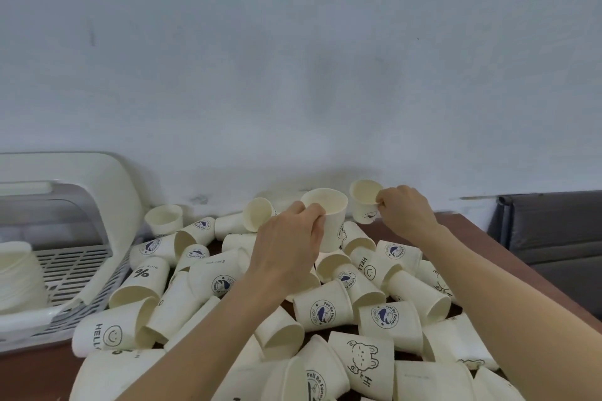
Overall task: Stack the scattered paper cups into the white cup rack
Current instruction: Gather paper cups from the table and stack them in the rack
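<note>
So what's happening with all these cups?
A person is tidying a pile of paper cups on the table. The left hand grips one cup, and the right hand pinches the rim of a smaller cup. The white rack sits to the left, with a stack already inside.

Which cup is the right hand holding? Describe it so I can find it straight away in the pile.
Start at the brown table and go to its far edge by the white wall. There the right hand pinches the rim of a small cup, held upright above the pile of cups. It is the farthest-right raised cup, smaller-looking than the one in the left hand, with a small dark print low on its side.
</note>
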Demonstrator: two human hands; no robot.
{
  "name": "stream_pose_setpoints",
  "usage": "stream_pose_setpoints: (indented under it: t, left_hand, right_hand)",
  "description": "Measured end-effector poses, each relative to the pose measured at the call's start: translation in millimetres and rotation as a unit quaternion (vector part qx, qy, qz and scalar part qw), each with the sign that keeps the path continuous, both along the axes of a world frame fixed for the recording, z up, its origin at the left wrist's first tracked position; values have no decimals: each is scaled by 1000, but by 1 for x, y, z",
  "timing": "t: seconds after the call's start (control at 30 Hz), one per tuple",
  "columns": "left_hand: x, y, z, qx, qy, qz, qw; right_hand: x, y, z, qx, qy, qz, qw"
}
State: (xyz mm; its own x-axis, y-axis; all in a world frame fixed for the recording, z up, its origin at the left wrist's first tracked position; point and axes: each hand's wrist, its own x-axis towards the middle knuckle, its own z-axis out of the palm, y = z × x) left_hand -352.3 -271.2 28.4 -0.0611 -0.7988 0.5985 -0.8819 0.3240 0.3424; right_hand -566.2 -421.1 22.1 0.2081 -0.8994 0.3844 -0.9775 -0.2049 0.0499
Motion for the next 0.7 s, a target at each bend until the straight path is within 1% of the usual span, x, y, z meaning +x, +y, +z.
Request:
stream_pose_setpoints:
  t: [0.17,0.33,0.5,0.7]
  left_hand:
    - [9,21,11,14,1,26,1000]
    - [18,42,20,30,0,48,998]
    - [24,67,28,30,-8,59,998]
    - [33,96,34,31,-16,82,996]
  right_hand:
    - [7,34,7,-41,-9,30,999]
    - [14,73,15,-54,-34,52,997]
    - [30,108,15,-75,-31,97,992]
    - [53,142,24,-67,-50,113,990]
